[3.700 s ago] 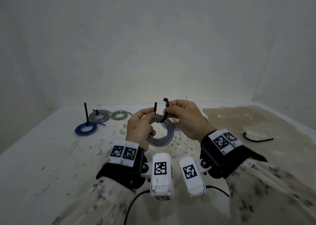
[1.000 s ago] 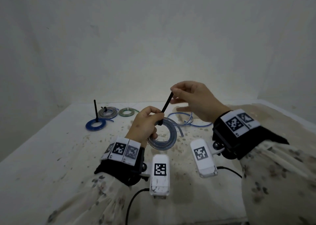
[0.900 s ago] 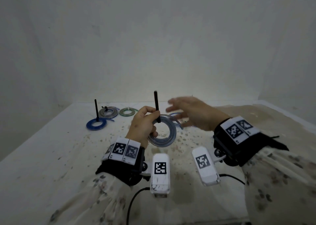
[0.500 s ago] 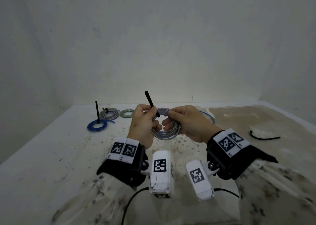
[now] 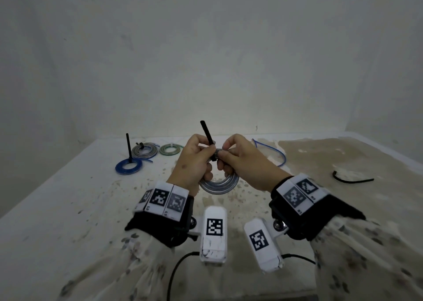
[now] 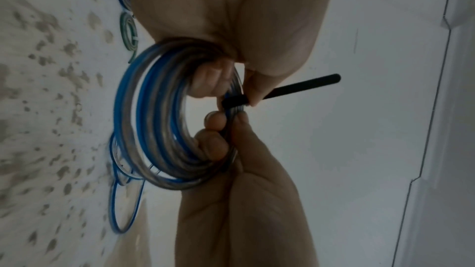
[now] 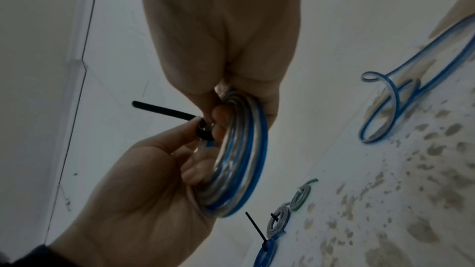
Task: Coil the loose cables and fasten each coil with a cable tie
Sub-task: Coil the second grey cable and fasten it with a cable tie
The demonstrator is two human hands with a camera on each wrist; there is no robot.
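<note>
Both hands grip the coil [image 5: 218, 182], raised above the surface [image 5: 68, 209]: the left hand [image 5: 194, 161] curls through its top and pinches the cable tie [image 6: 235, 102] at its band, the right hand [image 5: 246, 161] pinches the strands just beside it. The tie's tail [image 5: 207, 132] sticks up free. To finish well, I judge the left should keep the strands bunched tight while the tail is drawn straight through the head until snug, without letting loops splay.
</note>
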